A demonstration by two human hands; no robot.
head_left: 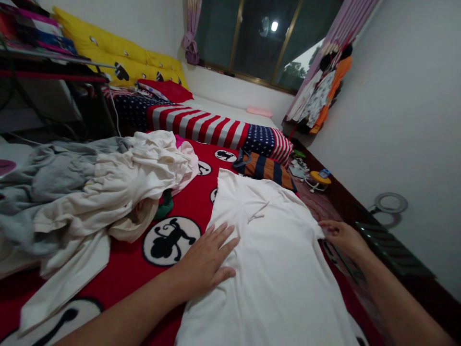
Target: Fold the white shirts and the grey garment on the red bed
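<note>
A white shirt (273,250) lies spread out in front of me on a red blanket (126,274) with round black-and-white figures. A short sleeve is folded inward over its left side. My left hand (212,257) rests flat on the shirt's left edge, fingers stretched out. At the opposite edge, my right hand (342,238) pinches the shirt's cloth between thumb and fingers. A heap of crumpled clothes (137,178), cream, grey and pink, sits left of the shirt. Beyond the shirt lies a folded orange-and-navy striped garment (264,167).
A bed or couch with a stars-and-stripes cover (201,122) and a yellow cushion (144,62) stands at the back. To the left is a dark desk (54,72). Clothes (320,96) hang by the window; a yellow stool (320,178) and ring light (391,203) are at right.
</note>
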